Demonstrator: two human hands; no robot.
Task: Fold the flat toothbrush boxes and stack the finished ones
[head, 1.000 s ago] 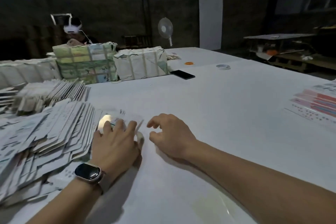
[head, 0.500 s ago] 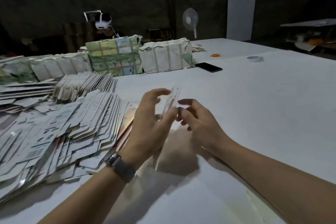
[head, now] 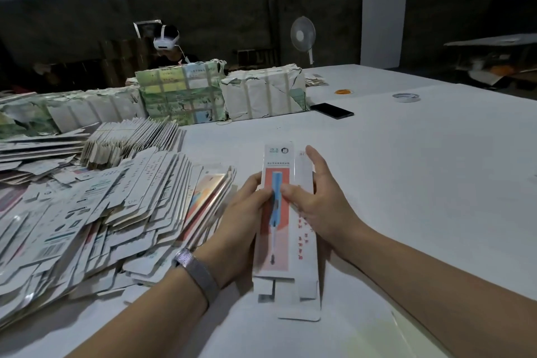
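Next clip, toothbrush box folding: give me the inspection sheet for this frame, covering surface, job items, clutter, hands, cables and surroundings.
Surface: white table, dim light.
Job's things: one flat box held over the table, printed face up, flaps unfolded; loose pile of flat boxes to its left; wrapped bundles behind.
Clutter: phone, orange tape roll, white tape roll.
Hands: left hand and right hand both grip the box.
Cables: thin lead at the far person's headset.
Surroundings: standing fan, dark wall.
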